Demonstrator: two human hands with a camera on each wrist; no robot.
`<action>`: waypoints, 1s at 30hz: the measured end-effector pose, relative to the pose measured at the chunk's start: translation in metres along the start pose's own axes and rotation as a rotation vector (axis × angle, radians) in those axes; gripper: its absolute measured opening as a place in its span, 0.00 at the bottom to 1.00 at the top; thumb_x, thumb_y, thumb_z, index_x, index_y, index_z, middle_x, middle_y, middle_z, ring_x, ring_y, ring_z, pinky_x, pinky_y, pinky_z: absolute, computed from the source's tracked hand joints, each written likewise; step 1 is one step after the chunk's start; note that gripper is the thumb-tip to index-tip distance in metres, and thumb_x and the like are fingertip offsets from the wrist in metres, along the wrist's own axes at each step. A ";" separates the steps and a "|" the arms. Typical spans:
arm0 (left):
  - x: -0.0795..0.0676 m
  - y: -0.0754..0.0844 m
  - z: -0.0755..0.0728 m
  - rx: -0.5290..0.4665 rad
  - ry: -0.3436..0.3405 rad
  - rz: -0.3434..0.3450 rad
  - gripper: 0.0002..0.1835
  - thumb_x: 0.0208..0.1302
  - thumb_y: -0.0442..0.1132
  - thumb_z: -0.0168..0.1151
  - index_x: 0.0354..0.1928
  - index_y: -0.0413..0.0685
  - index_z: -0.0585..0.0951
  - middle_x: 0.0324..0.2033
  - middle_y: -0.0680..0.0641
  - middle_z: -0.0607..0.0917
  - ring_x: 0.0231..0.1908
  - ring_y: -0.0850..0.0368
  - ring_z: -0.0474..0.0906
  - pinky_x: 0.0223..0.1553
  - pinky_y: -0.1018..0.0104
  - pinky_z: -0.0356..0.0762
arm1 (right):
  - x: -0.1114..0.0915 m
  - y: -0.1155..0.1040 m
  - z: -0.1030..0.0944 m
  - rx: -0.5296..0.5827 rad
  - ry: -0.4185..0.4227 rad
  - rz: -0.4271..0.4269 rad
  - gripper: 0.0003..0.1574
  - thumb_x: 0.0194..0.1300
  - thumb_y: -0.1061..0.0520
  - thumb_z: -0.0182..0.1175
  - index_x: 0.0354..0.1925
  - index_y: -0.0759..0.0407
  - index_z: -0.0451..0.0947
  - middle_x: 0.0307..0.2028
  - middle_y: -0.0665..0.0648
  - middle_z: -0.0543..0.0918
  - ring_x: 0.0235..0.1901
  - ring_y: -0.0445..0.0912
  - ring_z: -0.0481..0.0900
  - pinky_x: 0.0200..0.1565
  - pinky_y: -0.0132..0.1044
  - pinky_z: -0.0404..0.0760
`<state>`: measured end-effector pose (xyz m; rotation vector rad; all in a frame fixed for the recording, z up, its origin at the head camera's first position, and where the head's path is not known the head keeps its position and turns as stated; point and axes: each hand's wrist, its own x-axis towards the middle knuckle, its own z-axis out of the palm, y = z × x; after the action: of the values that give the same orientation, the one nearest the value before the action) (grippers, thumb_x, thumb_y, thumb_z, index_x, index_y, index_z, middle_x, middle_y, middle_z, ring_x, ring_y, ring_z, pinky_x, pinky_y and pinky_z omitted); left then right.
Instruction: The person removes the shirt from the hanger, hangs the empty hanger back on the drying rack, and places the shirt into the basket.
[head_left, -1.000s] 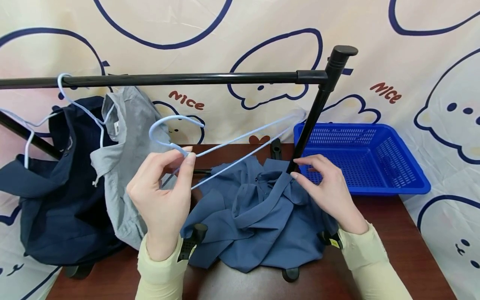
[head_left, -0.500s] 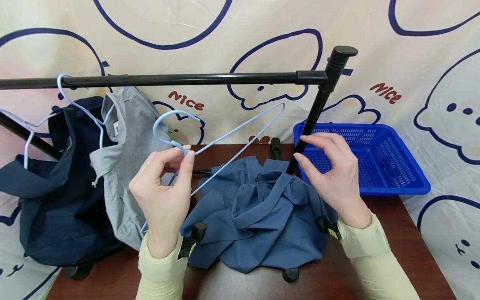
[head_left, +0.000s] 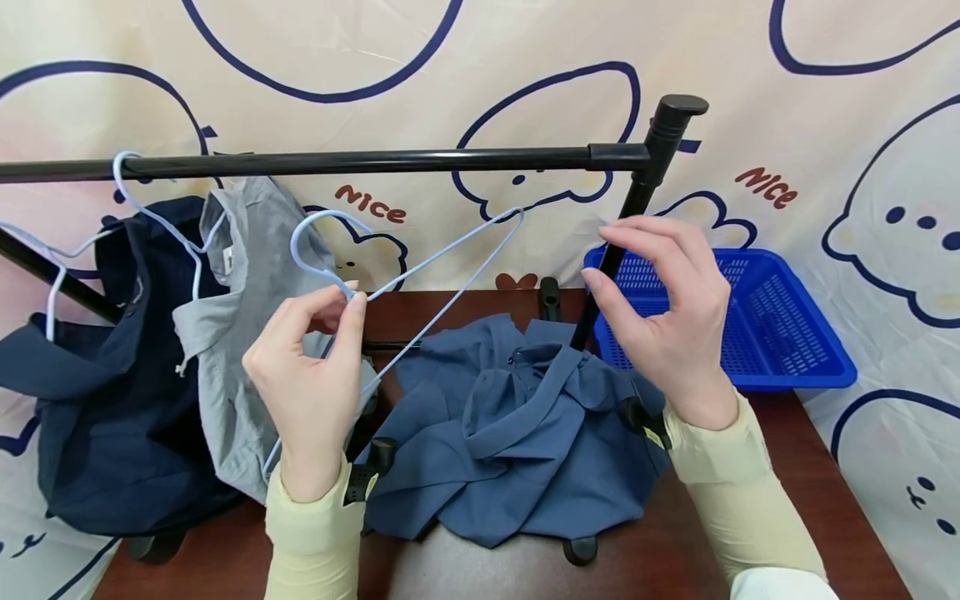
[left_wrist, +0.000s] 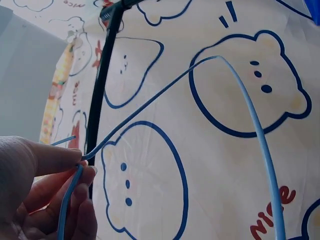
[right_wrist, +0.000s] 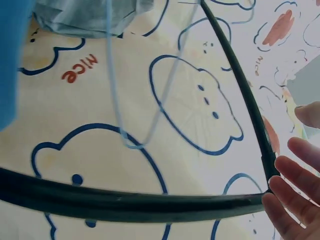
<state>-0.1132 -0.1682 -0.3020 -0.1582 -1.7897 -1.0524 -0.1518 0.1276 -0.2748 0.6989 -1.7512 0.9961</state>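
Note:
My left hand (head_left: pixel 311 379) pinches a light blue wire hanger (head_left: pixel 442 321) between thumb and fingertips, just below its hook. One corner of the hanger points up and to the right, seen also as the bent blue wire (left_wrist: pixel 250 107) in the left wrist view. My right hand (head_left: pixel 667 308) is raised near the rack's upright, fingers apart from the thumb and holding nothing. In the right wrist view its fingers (right_wrist: pixel 295 175) are spread. Below both hands a crumpled slate-blue garment (head_left: pixel 517 425) lies on the brown table (head_left: pixel 772 467).
A black clothes rack's rail (head_left: pixel 375 161) crosses in front of me, joined to an upright (head_left: pixel 648 179) at right. A navy garment (head_left: pixel 127 417) and a grey garment (head_left: pixel 255 275) hang at left. Behind the upright stands a blue plastic basket (head_left: pixel 817 333).
My right hand has risen and come away from the hanger's corner. The hanger has turned in my left hand, its far corner swinging left. My left hand has shifted slightly left.

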 end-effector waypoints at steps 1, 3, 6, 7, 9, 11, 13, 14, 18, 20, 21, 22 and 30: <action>0.001 -0.001 0.000 0.004 0.001 -0.008 0.07 0.63 0.34 0.72 0.39 0.35 0.89 0.29 0.43 0.87 0.29 0.59 0.76 0.37 0.71 0.72 | 0.004 -0.002 0.001 0.006 0.008 -0.011 0.32 0.67 0.37 0.65 0.46 0.65 0.86 0.49 0.61 0.85 0.51 0.58 0.80 0.55 0.44 0.74; 0.002 -0.002 0.000 0.012 0.002 -0.024 0.07 0.63 0.33 0.72 0.39 0.35 0.89 0.29 0.42 0.87 0.29 0.62 0.76 0.37 0.72 0.72 | 0.012 -0.005 0.005 0.020 0.018 -0.036 0.32 0.68 0.37 0.66 0.47 0.66 0.86 0.51 0.61 0.85 0.54 0.58 0.79 0.57 0.47 0.74; 0.004 -0.003 0.001 0.023 0.004 -0.042 0.07 0.64 0.32 0.72 0.40 0.34 0.88 0.30 0.42 0.87 0.29 0.63 0.76 0.37 0.72 0.73 | 0.025 -0.009 0.009 0.043 0.023 -0.090 0.30 0.67 0.41 0.67 0.49 0.67 0.85 0.55 0.62 0.84 0.59 0.58 0.77 0.62 0.52 0.71; 0.005 -0.004 0.001 0.027 0.006 -0.048 0.07 0.63 0.32 0.72 0.40 0.33 0.88 0.30 0.42 0.87 0.29 0.64 0.76 0.37 0.72 0.73 | 0.029 -0.010 0.011 0.049 0.022 -0.106 0.29 0.67 0.42 0.67 0.50 0.67 0.85 0.56 0.62 0.83 0.61 0.58 0.76 0.63 0.53 0.70; 0.005 -0.005 0.000 0.029 0.011 -0.058 0.08 0.63 0.32 0.72 0.40 0.33 0.88 0.30 0.41 0.87 0.29 0.64 0.76 0.37 0.72 0.74 | 0.036 -0.011 0.014 0.056 0.012 -0.141 0.27 0.65 0.47 0.68 0.51 0.68 0.84 0.58 0.63 0.82 0.63 0.57 0.75 0.65 0.54 0.67; 0.006 -0.007 0.000 0.030 0.018 -0.061 0.08 0.63 0.32 0.72 0.40 0.33 0.88 0.30 0.41 0.87 0.29 0.65 0.76 0.37 0.73 0.74 | 0.043 -0.012 0.017 0.060 0.000 -0.175 0.26 0.62 0.52 0.69 0.53 0.69 0.83 0.59 0.63 0.82 0.64 0.57 0.74 0.66 0.54 0.66; 0.008 -0.009 0.000 0.030 0.025 -0.060 0.08 0.63 0.33 0.73 0.40 0.33 0.88 0.30 0.42 0.87 0.29 0.66 0.76 0.37 0.73 0.74 | 0.049 -0.012 0.019 0.056 -0.016 -0.212 0.26 0.59 0.56 0.70 0.53 0.69 0.83 0.59 0.64 0.81 0.64 0.56 0.73 0.67 0.53 0.65; 0.009 -0.010 0.000 0.027 0.029 -0.059 0.08 0.63 0.34 0.73 0.40 0.33 0.88 0.30 0.43 0.88 0.29 0.66 0.76 0.37 0.73 0.74 | 0.052 -0.012 0.021 0.051 -0.028 -0.231 0.26 0.58 0.58 0.71 0.53 0.69 0.83 0.59 0.65 0.81 0.65 0.56 0.73 0.67 0.53 0.65; 0.014 -0.012 -0.001 0.027 0.042 -0.055 0.10 0.63 0.37 0.73 0.41 0.36 0.89 0.32 0.46 0.89 0.28 0.65 0.77 0.37 0.73 0.74 | 0.061 -0.008 0.027 0.005 -0.077 -0.282 0.27 0.57 0.61 0.74 0.55 0.69 0.82 0.58 0.66 0.81 0.65 0.58 0.73 0.68 0.51 0.64; 0.016 -0.012 -0.002 0.030 0.046 -0.054 0.10 0.63 0.38 0.73 0.41 0.38 0.89 0.32 0.47 0.89 0.28 0.65 0.77 0.37 0.73 0.74 | 0.065 -0.006 0.030 -0.032 -0.102 -0.287 0.27 0.59 0.60 0.74 0.55 0.68 0.83 0.57 0.66 0.82 0.64 0.58 0.73 0.68 0.50 0.64; 0.017 -0.011 -0.003 0.038 0.046 -0.052 0.10 0.64 0.39 0.73 0.41 0.39 0.90 0.32 0.48 0.89 0.28 0.65 0.77 0.37 0.74 0.74 | 0.066 -0.004 0.032 -0.050 -0.111 -0.287 0.26 0.60 0.59 0.74 0.55 0.68 0.83 0.56 0.65 0.83 0.63 0.58 0.74 0.67 0.50 0.64; 0.018 -0.011 -0.003 0.044 0.045 -0.050 0.10 0.64 0.40 0.73 0.41 0.39 0.90 0.32 0.48 0.89 0.28 0.65 0.77 0.36 0.74 0.74 | 0.067 -0.003 0.033 -0.068 -0.118 -0.284 0.25 0.61 0.58 0.73 0.55 0.67 0.83 0.56 0.64 0.84 0.62 0.57 0.75 0.66 0.49 0.65; 0.030 -0.003 -0.008 0.079 0.038 -0.037 0.13 0.65 0.44 0.71 0.43 0.40 0.90 0.34 0.52 0.89 0.27 0.66 0.76 0.36 0.75 0.75 | 0.065 -0.001 0.047 -0.098 -0.055 -0.237 0.19 0.65 0.56 0.71 0.51 0.63 0.87 0.49 0.59 0.87 0.52 0.56 0.79 0.59 0.48 0.66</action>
<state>-0.1234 -0.1864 -0.2789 -0.0567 -1.8028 -1.0028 -0.1966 0.0854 -0.2235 0.8553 -1.7053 0.7310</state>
